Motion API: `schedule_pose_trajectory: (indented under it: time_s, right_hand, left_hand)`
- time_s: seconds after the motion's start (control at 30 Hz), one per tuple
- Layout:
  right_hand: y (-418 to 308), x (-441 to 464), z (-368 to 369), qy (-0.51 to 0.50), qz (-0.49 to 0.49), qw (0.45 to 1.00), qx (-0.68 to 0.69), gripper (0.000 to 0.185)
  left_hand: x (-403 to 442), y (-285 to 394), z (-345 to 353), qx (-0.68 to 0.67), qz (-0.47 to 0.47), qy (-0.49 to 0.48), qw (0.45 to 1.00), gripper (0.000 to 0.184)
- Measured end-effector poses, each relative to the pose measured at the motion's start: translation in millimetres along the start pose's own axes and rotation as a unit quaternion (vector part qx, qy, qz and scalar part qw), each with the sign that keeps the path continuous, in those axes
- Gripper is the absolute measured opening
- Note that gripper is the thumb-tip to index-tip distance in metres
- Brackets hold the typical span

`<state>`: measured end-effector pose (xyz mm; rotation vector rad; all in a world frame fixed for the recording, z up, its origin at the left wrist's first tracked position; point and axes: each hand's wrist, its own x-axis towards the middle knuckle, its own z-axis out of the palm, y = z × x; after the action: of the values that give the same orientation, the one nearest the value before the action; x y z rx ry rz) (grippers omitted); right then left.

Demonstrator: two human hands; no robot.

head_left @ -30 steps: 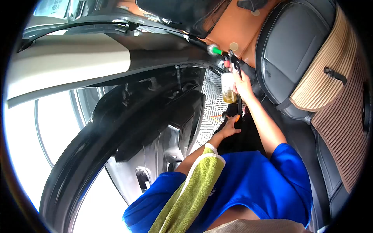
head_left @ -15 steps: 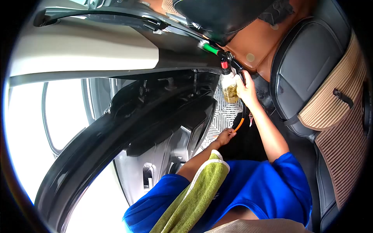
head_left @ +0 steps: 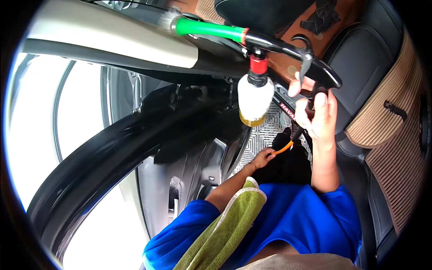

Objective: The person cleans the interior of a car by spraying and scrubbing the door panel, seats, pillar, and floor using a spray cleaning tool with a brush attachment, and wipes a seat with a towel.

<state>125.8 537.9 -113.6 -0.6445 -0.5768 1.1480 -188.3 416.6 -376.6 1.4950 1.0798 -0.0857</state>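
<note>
My right hand [head_left: 318, 112] is wrapped round the black handle of a spray gun [head_left: 288, 50], raised high in front of me. The gun has a green nozzle [head_left: 209, 29] tipped with pale bristles, pointing left at the light pillar trim. Beneath it hangs a bottle [head_left: 255, 100] with a red collar and yellowish liquid at the bottom. Lower down, my left hand [head_left: 263, 158] is closed on an orange hose [head_left: 283, 148] that runs up towards the gun's handle. A green towel [head_left: 229, 220] lies over my left shoulder.
The open car door [head_left: 99, 166] with its black seal is at the left. Pale pillar trim [head_left: 117, 38] crosses the upper left. A dark seat [head_left: 360, 63] with a beige ribbed cover [head_left: 382, 112] stands at the right. Above is a brown floor mat [head_left: 281, 63].
My right hand has raised the spray gun and bottle much closer to the camera. My left hand stays low on the orange hose. The view has shifted slightly.
</note>
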Motion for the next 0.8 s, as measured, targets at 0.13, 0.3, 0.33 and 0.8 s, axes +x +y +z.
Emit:
schedule_pose_trajectory:
  time_s: [0.13, 0.3, 0.33, 0.8]
  right_hand:
    - [5, -20, -17, 0.019, 0.034, 0.999, -0.001, 0.051]
    - [26, -35, -47, 0.097, 0.146, 0.983, -0.049, 0.029]
    - [32, -34, -50, 0.111, 0.165, 0.978, -0.059, 0.028]
    - [18, -59, -28, 0.099, 0.135, 0.984, -0.059, 0.026]
  left_hand:
    - [-16, -1, -11, 0.027, -0.018, -0.009, 0.999, 0.022]
    - [-52, 12, -25, 0.11, -0.057, 0.038, 0.992, 0.025]
    - [-58, 13, -24, 0.136, -0.078, 0.037, 0.987, 0.026]
    - [-72, -14, -20, 0.055, -0.127, 0.01, 0.99, 0.025]
